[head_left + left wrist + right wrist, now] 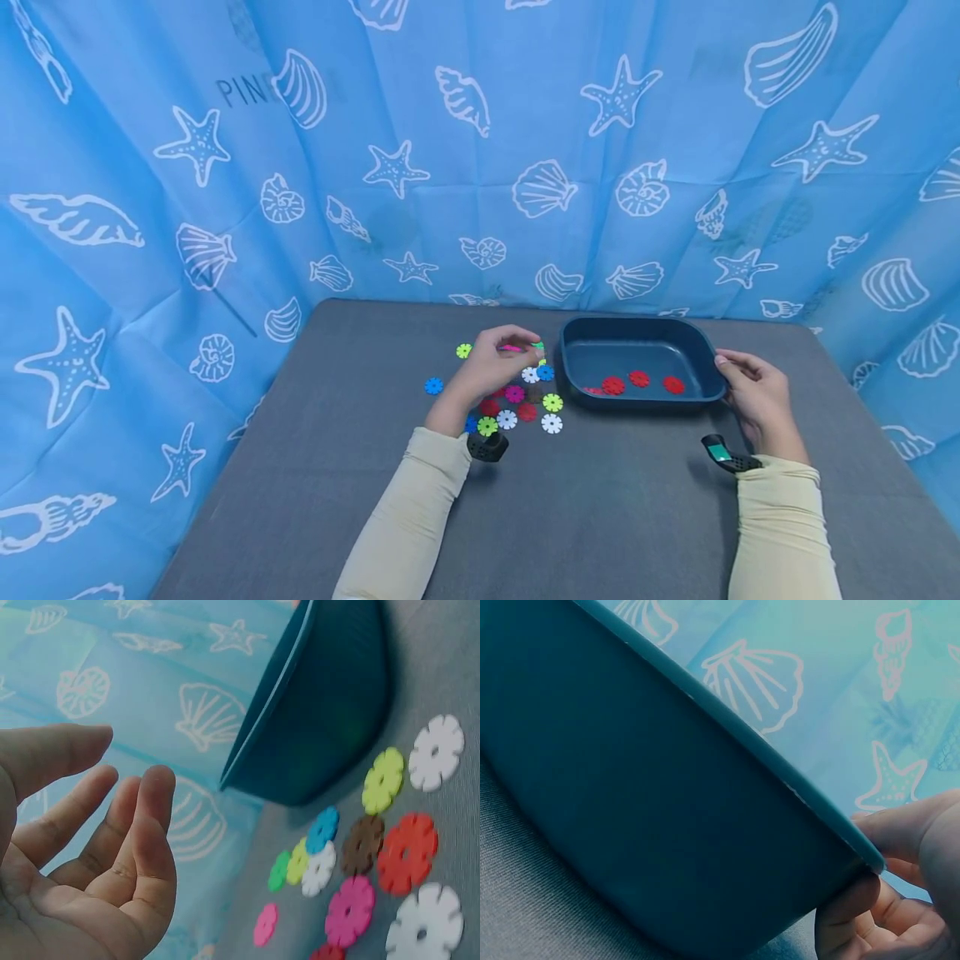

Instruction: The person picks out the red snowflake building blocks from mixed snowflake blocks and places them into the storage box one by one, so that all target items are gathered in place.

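Observation:
My left hand (480, 371) hovers over a scatter of notched plastic discs, just left of a dark blue rectangular container (633, 350). In the left wrist view its thumb and loosely bent fingers (156, 847) stand apart with nothing between them. My right hand (761, 400) pinches the container's right rim, thumb on top and fingers below, as the right wrist view shows. Several red discs (673, 385) lie inside the container. The loose discs include a magenta one (350, 911), a brown one (363, 846) and a red one (407, 853); my left hand hides some in the head view.
A grey cloth-covered table (600, 517) lies beneath everything. Behind it hangs a blue curtain (495, 142) with white shell and starfish prints. A blue disc (433, 386) and a yellow-green disc (464, 351) sit left of the main scatter. Dark bands circle both wrists.

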Demonstrator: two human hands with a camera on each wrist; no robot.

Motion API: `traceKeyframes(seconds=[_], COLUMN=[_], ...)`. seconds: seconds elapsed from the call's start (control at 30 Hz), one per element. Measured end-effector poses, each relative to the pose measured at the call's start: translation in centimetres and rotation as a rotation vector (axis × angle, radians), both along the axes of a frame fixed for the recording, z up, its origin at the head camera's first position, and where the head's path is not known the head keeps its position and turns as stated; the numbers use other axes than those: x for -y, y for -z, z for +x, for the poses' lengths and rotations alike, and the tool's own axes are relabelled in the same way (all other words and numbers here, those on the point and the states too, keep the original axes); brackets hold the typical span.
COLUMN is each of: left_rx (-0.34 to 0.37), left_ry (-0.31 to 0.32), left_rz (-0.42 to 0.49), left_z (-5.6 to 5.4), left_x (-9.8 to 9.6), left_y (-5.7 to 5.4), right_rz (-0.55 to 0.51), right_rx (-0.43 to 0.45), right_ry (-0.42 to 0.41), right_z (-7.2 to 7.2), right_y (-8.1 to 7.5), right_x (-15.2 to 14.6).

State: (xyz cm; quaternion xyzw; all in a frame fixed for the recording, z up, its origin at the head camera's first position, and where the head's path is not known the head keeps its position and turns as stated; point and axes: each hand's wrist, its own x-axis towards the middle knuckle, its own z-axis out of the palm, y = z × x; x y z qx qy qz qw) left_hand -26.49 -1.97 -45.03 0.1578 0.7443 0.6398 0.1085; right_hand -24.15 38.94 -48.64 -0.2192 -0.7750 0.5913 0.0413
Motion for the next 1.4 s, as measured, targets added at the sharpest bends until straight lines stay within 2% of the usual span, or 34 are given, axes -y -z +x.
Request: traceKeyframes(seconds=[0.17,0.5,0.7,0.97,1.2,1.4], left_rx=[0.010,0.014,-0.001,0.020,0.012,-0.007], left_ry=[-0.016,-0.062,-0.069,-0.083,-0.079,-0.078], left_rz=[0.012,-0.023,-0.062,-0.079,-0.118,-0.168], left_z=[0.3,0.8,1.1,1.4,1.7,1.8], left_x=[1.4,3.6,4.7,5.8,6.4,6.8], left_y=[0.3,1.1,1.9,2.9,3.4,4.1], right_rz=[-0.005,-0.105,-0.103,-0.102,-0.047,-0.086], right_rx=[0.004,-0.035,-0.037,-0.045,-0.024,-0.042], right_ry=[0.006,0.019,0.021,0.015,0.009,0.017], right_z=[-0.1,0.0,0.0,0.1,0.0,0.1], right_y=[0.1,0.0,-0.1,0.0,0.0,0.2], right_x=[0.0,0.0,0.0,0.0,0.1,0.1])
